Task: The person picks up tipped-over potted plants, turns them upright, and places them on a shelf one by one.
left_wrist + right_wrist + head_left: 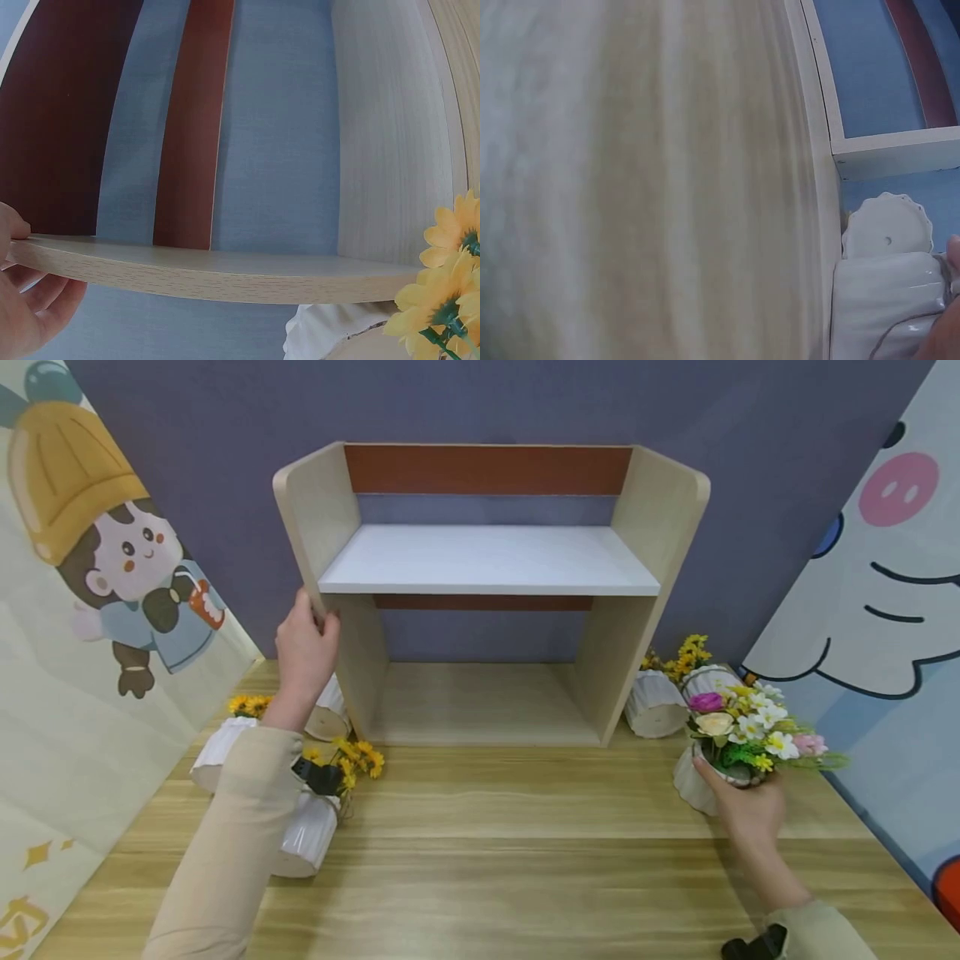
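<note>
A small wooden shelf unit [487,556] with a white middle board stands on the table against the wall. My left hand [307,647] grips the edge of its left side panel [210,281], thumb on one face and fingers on the other. On the right, my right hand [753,814] holds a white ribbed flowerpot [693,783] by its rim. Mixed artificial flowers [750,727], white, yellow, pink and purple, fill that pot. In the right wrist view the same flowerpot [885,296] shows at the lower right; whether its base touches the table I cannot tell.
Right of the shelf, white pots [655,703] with yellow flowers lie tipped over. More white pots [307,835] with yellow flowers [360,760] lie on the left, under and beside my left forearm. The wood-grain table [525,860] extends in front of the shelf.
</note>
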A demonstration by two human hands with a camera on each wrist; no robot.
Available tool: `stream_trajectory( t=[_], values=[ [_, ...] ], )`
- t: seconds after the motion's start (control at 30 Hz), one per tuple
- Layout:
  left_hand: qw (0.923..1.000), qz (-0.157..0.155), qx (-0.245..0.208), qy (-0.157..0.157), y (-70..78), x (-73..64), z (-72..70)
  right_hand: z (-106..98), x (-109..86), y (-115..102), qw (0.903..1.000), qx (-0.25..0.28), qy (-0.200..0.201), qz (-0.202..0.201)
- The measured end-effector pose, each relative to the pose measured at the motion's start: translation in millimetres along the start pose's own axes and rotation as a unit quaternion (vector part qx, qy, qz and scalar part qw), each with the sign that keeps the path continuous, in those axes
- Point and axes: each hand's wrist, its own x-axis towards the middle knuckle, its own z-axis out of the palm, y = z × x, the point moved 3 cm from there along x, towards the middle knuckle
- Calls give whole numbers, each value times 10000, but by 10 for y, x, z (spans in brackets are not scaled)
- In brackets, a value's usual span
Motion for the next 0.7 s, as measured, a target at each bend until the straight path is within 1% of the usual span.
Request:
stream_trajectory(
  t=[0.17, 0.47, 0.57, 0.7],
  values=[
    [10000, 16, -23, -14, 5, 2, 2, -23, 20, 14, 9997, -126, 118, 155],
    [10000, -6, -7, -14, 15, -2, -4, -86, -1, 1, 9982, -542, 74, 244],
    [10000, -28, -10, -19, 15, -4, -4, -100, -26, -22, 9973, -716, 64, 172],
    [10000, -32, -6, -32, 19, -4, 1, -115, -74, -71, 9968, -798, -4, 54]
  ],
)
